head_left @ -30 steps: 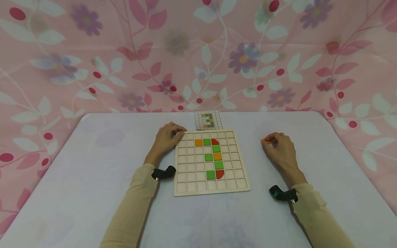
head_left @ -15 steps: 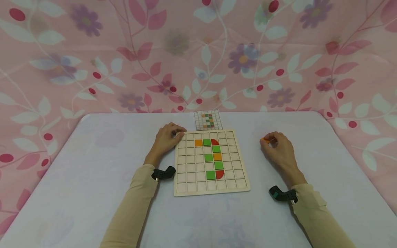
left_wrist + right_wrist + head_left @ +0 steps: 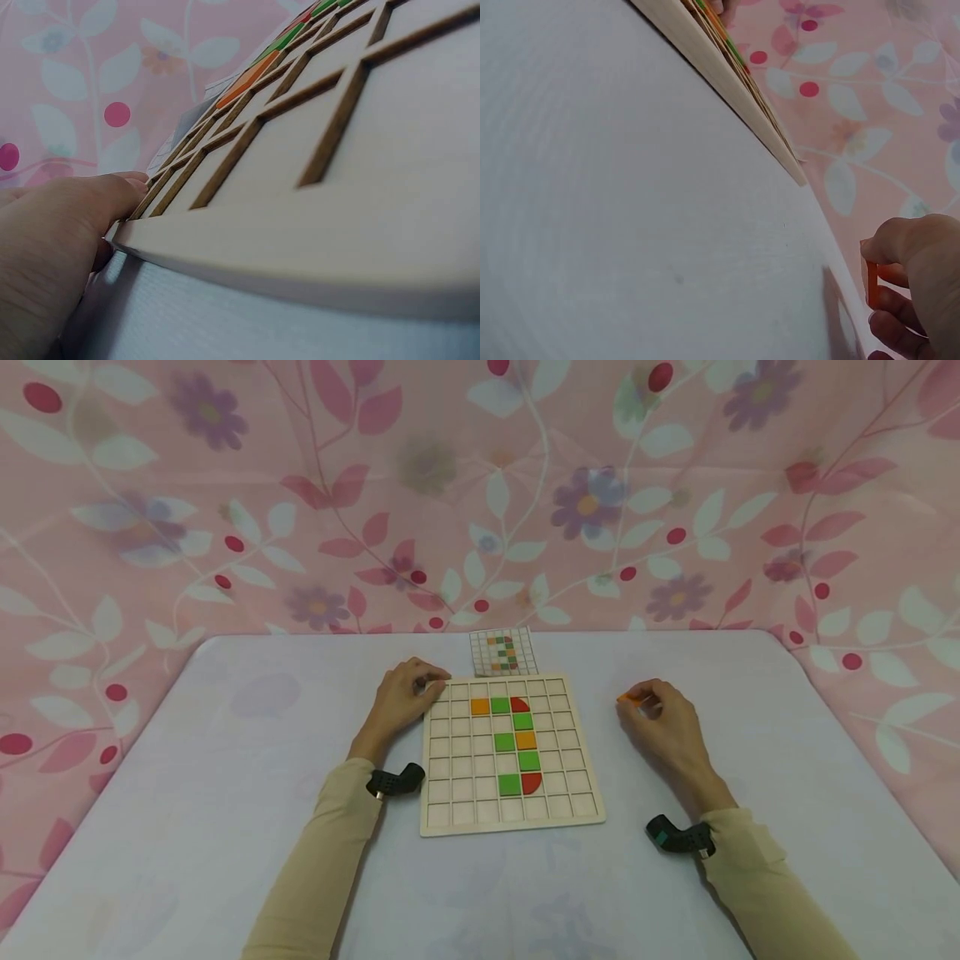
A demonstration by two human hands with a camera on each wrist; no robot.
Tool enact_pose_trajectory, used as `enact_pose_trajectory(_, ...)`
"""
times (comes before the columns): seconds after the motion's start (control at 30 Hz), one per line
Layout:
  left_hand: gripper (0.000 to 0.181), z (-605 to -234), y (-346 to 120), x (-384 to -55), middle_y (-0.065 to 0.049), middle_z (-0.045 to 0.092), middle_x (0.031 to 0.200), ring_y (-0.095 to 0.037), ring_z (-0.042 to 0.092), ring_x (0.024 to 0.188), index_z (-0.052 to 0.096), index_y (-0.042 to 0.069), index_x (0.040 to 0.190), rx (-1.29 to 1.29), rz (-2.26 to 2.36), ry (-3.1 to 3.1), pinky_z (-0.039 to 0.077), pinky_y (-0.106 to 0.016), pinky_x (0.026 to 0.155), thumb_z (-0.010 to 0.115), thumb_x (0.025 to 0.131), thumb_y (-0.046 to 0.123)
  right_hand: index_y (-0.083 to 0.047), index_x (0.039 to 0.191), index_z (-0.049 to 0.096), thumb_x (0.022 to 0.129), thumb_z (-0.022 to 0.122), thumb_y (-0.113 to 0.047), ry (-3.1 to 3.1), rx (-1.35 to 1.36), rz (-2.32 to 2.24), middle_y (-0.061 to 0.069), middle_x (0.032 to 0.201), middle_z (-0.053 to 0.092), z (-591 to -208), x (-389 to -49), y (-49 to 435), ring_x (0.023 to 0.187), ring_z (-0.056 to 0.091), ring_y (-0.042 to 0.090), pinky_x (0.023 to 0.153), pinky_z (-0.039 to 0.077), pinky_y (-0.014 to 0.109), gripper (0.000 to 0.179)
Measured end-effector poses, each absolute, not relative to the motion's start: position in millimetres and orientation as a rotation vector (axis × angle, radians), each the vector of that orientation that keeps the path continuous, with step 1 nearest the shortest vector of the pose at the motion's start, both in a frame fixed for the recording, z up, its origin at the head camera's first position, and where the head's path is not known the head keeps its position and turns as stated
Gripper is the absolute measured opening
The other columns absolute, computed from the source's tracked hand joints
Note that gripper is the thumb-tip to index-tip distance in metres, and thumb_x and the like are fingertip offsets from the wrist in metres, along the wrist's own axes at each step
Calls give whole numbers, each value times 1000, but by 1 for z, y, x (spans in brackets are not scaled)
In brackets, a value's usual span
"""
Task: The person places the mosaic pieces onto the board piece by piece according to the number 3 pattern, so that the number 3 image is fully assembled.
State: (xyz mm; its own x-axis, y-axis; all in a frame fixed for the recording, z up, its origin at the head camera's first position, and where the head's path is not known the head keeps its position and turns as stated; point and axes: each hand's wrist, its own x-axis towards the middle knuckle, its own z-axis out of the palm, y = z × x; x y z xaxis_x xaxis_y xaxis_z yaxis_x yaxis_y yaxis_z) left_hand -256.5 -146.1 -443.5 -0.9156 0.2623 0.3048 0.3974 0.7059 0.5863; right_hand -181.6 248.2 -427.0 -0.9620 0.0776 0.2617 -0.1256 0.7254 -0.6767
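A wooden grid board (image 3: 463, 812) lies on the table, with green, orange and red tiles set in some of its cells. My left hand (image 3: 402, 696) holds the board's far left corner; in the left wrist view the thumb (image 3: 112, 199) lies along that corner. To the right of the board, my right hand (image 3: 663, 727) pinches a thin orange tile (image 3: 628, 698) between thumb and fingertips. The right wrist view shows this orange tile (image 3: 871, 283) edge-on, apart from the board. The left hand's other fingers are partly hidden behind it.
Behind the board's far edge lies a pattern card (image 3: 525, 653) printed with a similar coloured grid. A white cloth (image 3: 225, 760) covers the table, and a pink flowered curtain (image 3: 420, 468) hangs at its back. Each wrist carries a black camera mount (image 3: 396, 780).
My right hand has moved a little to the left, nearer the board, with the orange tile in its fingertips. The left hand and the board have stayed in place.
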Motion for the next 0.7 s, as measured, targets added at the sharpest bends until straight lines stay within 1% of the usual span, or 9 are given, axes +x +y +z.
enact_pose_trajectory(0.2,17,-443,-146,-257,-3,65,96,-19,53,86,73,19,103,-524,-1006,-2720,33,-36,77,64,90,26,-8,100,62,86,68,-21,-2644,118,1079,7,98,63,-425,-179,238,88,51,18,77,39,31,20)
enact_pose_trajectory(0.37,17,-443,-145,-257,-4,65,97,-19,53,86,73,18,102,-540,-993,-2712,33,-37,77,64,90,25,-6,100,62,86,67,-16,-2621,196,1071,9,98,63,-425,-177,232,89,52,21,77,42,35,18)
enact_pose_trajectory(0.7,18,-443,-146,-257,-5,66,99,-20,54,88,73,18,103,-544,-1003,-2705,34,-39,79,63,90,25,-8,99,63,84,71,-17,-2631,276,1071,7,99,63,-420,-173,215,90,53,22,78,42,36,20)
